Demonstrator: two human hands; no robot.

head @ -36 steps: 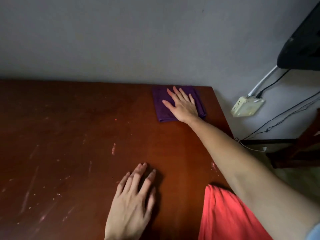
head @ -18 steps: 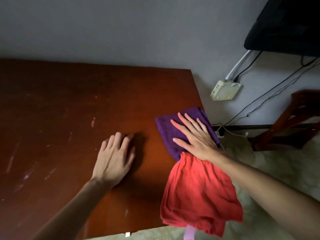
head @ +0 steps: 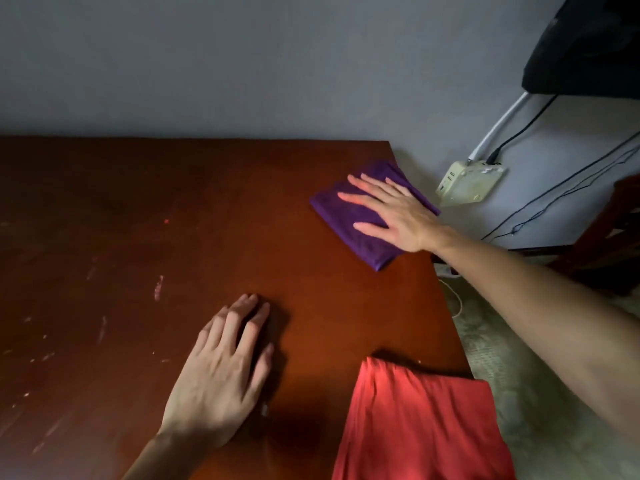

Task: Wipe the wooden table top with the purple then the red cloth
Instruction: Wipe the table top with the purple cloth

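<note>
A folded purple cloth (head: 349, 216) lies near the right edge of the reddish wooden table top (head: 173, 220), towards the back corner. My right hand (head: 391, 211) presses flat on it, fingers spread and pointing left. My left hand (head: 221, 372) rests palm down on the bare wood at the front, holding nothing. A red cloth (head: 419, 424) lies at the table's front right corner and hangs over the right edge.
The table backs onto a grey wall. White scuffs (head: 158, 287) mark the wood on the left. Right of the table are a white power strip (head: 469, 183) with cables, a dark wooden chair (head: 609, 237), a black object (head: 588, 46) above, and pale floor.
My right hand slid the purple cloth from the back corner forward to the red cloth, then back towards the far right. My left hand stayed flat on the wood.
</note>
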